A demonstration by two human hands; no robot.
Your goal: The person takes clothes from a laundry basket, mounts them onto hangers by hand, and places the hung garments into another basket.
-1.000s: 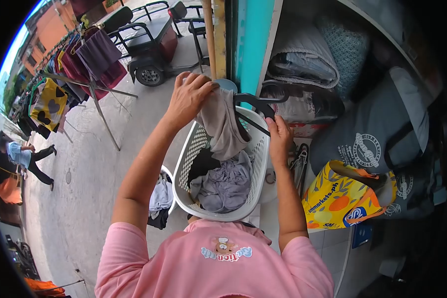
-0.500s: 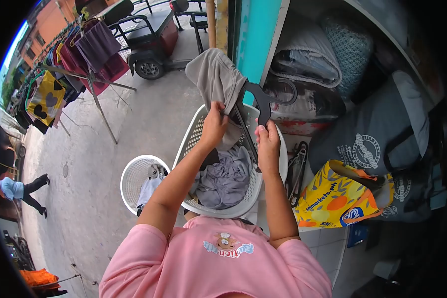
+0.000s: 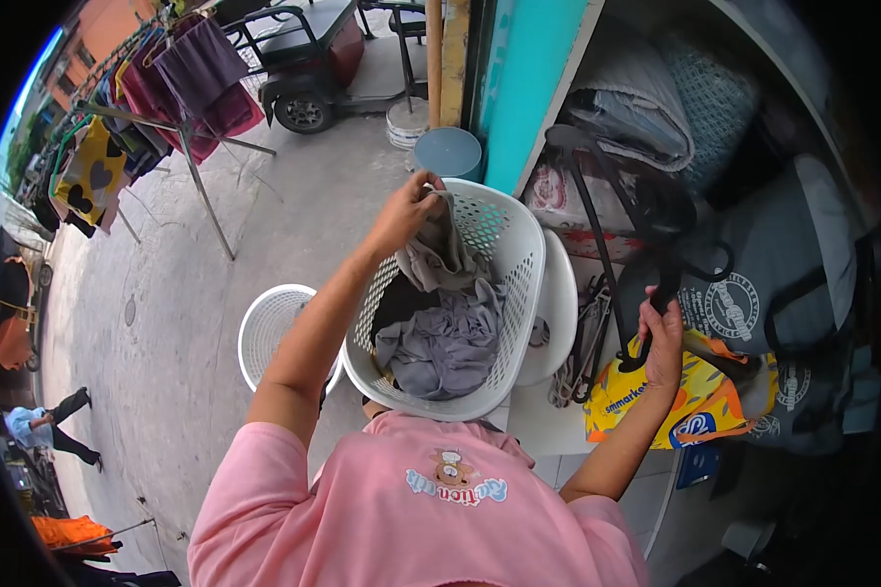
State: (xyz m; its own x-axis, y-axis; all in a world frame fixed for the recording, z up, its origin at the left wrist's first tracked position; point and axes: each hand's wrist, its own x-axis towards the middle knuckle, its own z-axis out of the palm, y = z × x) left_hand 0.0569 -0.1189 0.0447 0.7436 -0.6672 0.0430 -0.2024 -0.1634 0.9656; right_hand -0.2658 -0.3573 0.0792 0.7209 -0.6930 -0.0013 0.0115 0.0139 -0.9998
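Over the far side of a white laundry basket (image 3: 524, 293), my left hand (image 3: 408, 215) is closed on the edge of a grey-beige garment (image 3: 439, 256), whose lower part hangs into the basket. A crumpled grey-purple cloth (image 3: 445, 342) lies inside, with a darker cloth partly hidden behind it. Out to the right, my right hand (image 3: 663, 347) grips a black clothes hanger (image 3: 597, 220) by the part near its hook. The hanger carries no garment and is held in front of the shelf.
Left of the basket stands a smaller white basket (image 3: 264, 338), partly behind my arm. A yellow shopping bag (image 3: 626, 401), several hangers (image 3: 589, 338) and grey bags (image 3: 803, 254) sit at right. Beyond are a blue-grey bucket (image 3: 448, 154), a clothes rack (image 3: 194, 181) and a walking person (image 3: 54, 428).
The hanger has come out of the garment and swung right with my right hand. My left hand has moved slightly up and left, and the garment has dropped lower into the basket.
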